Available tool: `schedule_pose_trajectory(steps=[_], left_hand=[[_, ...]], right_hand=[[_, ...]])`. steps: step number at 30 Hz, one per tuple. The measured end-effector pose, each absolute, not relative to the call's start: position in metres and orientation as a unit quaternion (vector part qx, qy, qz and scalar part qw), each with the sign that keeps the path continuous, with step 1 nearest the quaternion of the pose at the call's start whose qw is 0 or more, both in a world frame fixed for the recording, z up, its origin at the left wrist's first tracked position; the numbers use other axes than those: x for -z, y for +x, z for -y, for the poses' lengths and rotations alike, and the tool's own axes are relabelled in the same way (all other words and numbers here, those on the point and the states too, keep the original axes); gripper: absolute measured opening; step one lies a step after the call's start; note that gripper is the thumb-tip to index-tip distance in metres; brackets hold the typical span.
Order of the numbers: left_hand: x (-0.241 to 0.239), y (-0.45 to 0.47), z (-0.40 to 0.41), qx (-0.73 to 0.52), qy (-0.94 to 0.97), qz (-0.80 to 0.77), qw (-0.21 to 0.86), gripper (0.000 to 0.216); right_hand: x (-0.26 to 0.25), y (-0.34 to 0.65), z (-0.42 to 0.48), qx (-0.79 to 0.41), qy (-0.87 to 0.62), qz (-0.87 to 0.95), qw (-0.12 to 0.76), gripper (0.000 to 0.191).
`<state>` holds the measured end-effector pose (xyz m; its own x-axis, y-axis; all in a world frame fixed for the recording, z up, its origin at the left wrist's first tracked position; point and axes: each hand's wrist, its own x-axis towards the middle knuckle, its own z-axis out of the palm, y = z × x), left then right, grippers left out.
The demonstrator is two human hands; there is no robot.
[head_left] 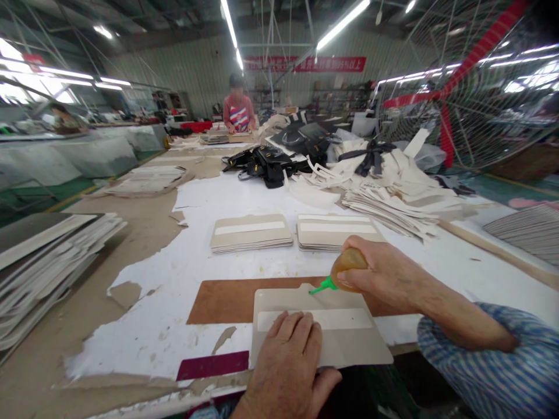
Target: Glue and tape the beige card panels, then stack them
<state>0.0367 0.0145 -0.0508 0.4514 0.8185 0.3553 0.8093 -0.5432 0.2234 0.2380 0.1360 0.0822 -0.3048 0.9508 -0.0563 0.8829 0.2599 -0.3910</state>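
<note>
My left hand (290, 364) lies flat with fingers stretched out on a beige cut panel (349, 343), across the white strip (336, 319) that runs over it. In my right hand (379, 270) is an amber glue bottle (348, 267) with a green nozzle (323, 284), fingers wrapped round it. The nozzle points down and left, its tip at the panel's top edge near a small raised tab; whether it touches cannot be made out. Under the panel's far side lies a brown board (222, 299). The panel's near edge overhangs the table edge.
Two stacks of similar panels, a left stack (251, 233) and a right stack (336, 231), stand just beyond. A maroon strip (213, 365) lies at front left. Black bag pieces (266, 163) and pale strips (393, 198) pile up behind. A caged fan (449, 93) stands right; a co-worker (239, 110) is at the far end.
</note>
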Motion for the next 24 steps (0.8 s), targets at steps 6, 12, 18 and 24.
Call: schedule_pose_trajectory(steps=[6,12,18,24], left_hand=[[0.051,0.036,-0.015,-0.215,0.855,-0.473,-0.005,0.058],[0.050,0.034,-0.017,-0.208,0.857,-0.471,-0.016,0.056],[0.047,0.035,-0.016,-0.210,0.858,-0.468,-0.027,0.055],[0.046,0.034,-0.016,-0.224,0.857,-0.462,-0.042,0.052]], right_hand=[[-0.078,0.259,-0.138,-0.169,-0.598,0.776,0.108,0.019],[-0.079,0.273,-0.136,-0.182,-0.625,0.752,0.106,0.017],[-0.076,0.297,-0.132,-0.198,-0.649,0.727,0.109,0.016],[-0.072,0.321,-0.129,-0.185,-0.653,0.721,0.136,0.017]])
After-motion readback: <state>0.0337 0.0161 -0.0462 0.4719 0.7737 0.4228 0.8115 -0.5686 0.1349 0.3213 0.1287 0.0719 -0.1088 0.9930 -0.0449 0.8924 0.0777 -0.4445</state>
